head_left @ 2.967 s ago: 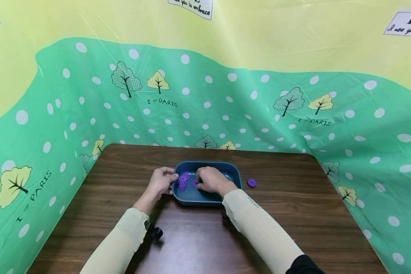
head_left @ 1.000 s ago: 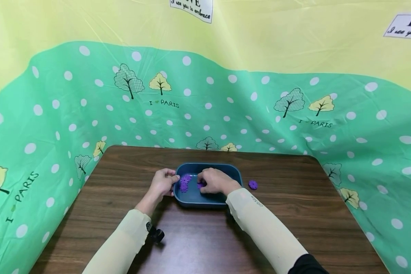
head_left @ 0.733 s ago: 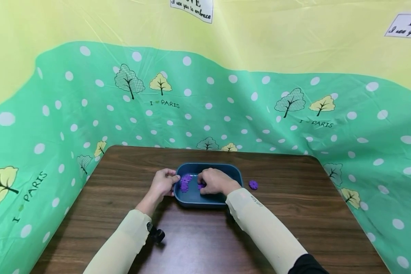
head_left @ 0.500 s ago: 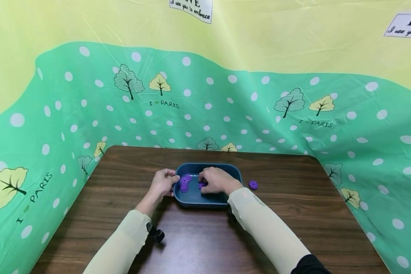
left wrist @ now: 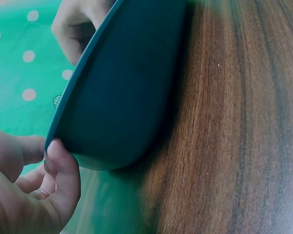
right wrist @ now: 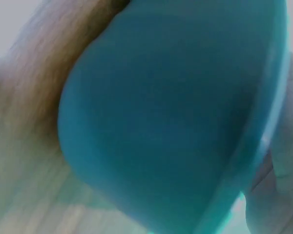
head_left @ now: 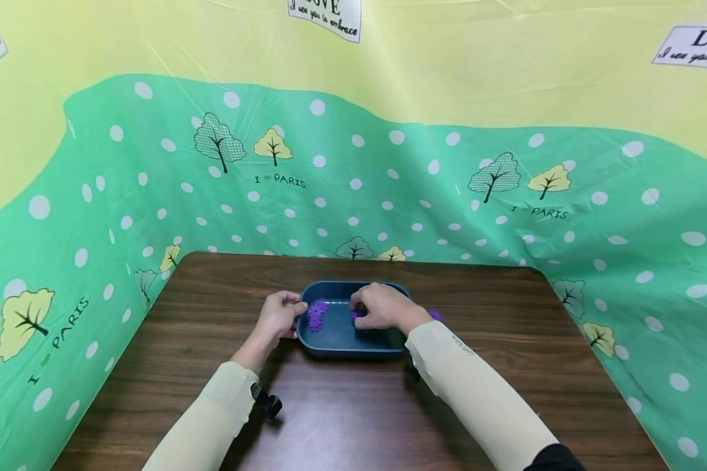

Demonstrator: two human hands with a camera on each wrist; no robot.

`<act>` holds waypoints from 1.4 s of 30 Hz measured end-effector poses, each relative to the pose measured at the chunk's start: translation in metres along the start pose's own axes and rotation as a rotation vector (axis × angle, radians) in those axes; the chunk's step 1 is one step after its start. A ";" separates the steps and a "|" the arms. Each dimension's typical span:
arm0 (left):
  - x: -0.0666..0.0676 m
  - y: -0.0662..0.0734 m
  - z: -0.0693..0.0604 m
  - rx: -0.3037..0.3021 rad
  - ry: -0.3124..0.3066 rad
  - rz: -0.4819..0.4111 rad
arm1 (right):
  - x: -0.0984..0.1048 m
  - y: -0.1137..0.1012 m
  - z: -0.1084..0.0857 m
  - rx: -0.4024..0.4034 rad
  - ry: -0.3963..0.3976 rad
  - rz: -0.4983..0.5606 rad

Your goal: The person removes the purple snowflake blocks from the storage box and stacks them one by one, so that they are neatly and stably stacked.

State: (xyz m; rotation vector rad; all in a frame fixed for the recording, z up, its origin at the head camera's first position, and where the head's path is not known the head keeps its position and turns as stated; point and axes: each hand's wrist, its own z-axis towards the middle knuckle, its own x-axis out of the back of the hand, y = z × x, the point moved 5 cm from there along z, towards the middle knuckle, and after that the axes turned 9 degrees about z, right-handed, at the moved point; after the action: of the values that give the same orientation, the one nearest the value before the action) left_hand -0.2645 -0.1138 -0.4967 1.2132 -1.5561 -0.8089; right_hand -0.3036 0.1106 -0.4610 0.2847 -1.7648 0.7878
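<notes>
Fingers (left wrist: 66, 183) and thumb of our left hand (head_left: 279, 314) pinch the left end of the blue tray (head_left: 353, 355) by its rim, one on each side of the wall. We read that as a steadying hold, since the tray sits flat on the counter (head_left: 330, 418) and a light grip at one end should stop it sliding. Our right hand (head_left: 383, 307) reaches over the tray's right part, its fingers curled down around a purple piece (head_left: 356, 315), of which only a bit shows between fingertip and thumb. We take it to be pinched there, as so small a thing calls for fingertips rather than a palm; the right wrist view cannot confirm this, because the tray's outer wall fills most of it. Inside the tray, near its left end and just beside our left hand, notched purple pieces (head_left: 316, 316) lie in a close cluster, perhaps gathered so that the right hand has room on the tray's floor; they are too crowded for us to count. One stray purple piece (head_left: 435, 315) lies on the counter, just beyond the tray's right end, partly hidden by our right wrist; we cannot tell why it is there.
</notes>
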 end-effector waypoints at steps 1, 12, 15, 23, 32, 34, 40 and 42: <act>0.000 0.000 0.000 0.000 0.000 -0.003 | 0.002 0.000 -0.002 0.006 0.003 -0.010; 0.001 0.000 -0.001 -0.009 -0.004 -0.005 | 0.025 0.006 -0.029 0.033 0.068 -0.033; 0.002 0.000 -0.002 -0.010 -0.004 -0.003 | 0.031 0.011 -0.038 0.024 0.090 -0.006; 0.001 0.000 -0.002 -0.012 -0.008 0.001 | 0.042 0.033 -0.061 -0.017 0.134 0.054; 0.000 0.000 -0.003 -0.016 -0.011 0.005 | 0.054 0.064 -0.086 -0.048 0.184 0.095; 0.000 0.001 -0.003 -0.013 -0.012 0.002 | 0.055 0.072 -0.091 -0.059 0.193 0.099; 0.000 0.002 -0.003 -0.009 -0.017 0.000 | 0.050 0.094 -0.102 -0.110 0.187 0.107; 0.000 0.002 -0.003 -0.010 -0.017 -0.002 | 0.047 0.100 -0.105 -0.121 0.180 0.108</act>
State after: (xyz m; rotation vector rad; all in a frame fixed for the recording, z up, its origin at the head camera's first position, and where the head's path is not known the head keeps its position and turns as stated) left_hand -0.2620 -0.1130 -0.4943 1.2038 -1.5628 -0.8295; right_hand -0.2955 0.2609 -0.4384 0.0362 -1.6595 0.7553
